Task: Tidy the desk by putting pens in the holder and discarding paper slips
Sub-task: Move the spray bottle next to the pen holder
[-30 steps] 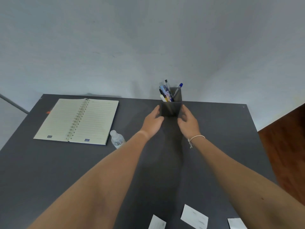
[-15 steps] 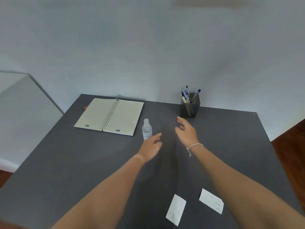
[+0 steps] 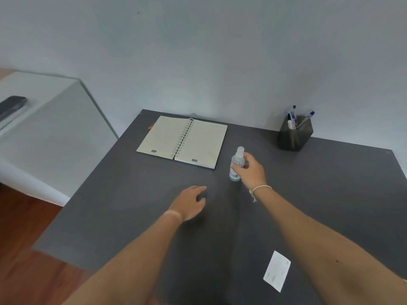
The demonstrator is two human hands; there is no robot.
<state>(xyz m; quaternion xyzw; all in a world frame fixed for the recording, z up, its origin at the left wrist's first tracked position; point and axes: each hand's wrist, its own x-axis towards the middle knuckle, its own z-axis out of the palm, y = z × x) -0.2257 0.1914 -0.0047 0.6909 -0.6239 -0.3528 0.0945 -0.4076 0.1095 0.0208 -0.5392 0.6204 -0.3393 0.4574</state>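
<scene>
A dark pen holder (image 3: 295, 137) with several pens (image 3: 294, 119) in it stands at the desk's far right, by the wall. One white paper slip (image 3: 277, 270) lies near the front edge, between my forearms. My right hand (image 3: 251, 170) is wrapped around a small clear spray bottle (image 3: 236, 164) standing upright mid-desk. My left hand (image 3: 189, 202) rests low over the desk, fingers loosely curled, holding nothing.
An open spiral notebook (image 3: 182, 142) lies at the back left of the grey desk (image 3: 123, 205). A white cabinet (image 3: 44, 133) with a dark flat object (image 3: 11, 106) on top stands to the left. Wooden floor shows at the lower left.
Both hands have left the pen holder and drawn back. My right hand has gone left and closed on the spray bottle. The view has swung left.
</scene>
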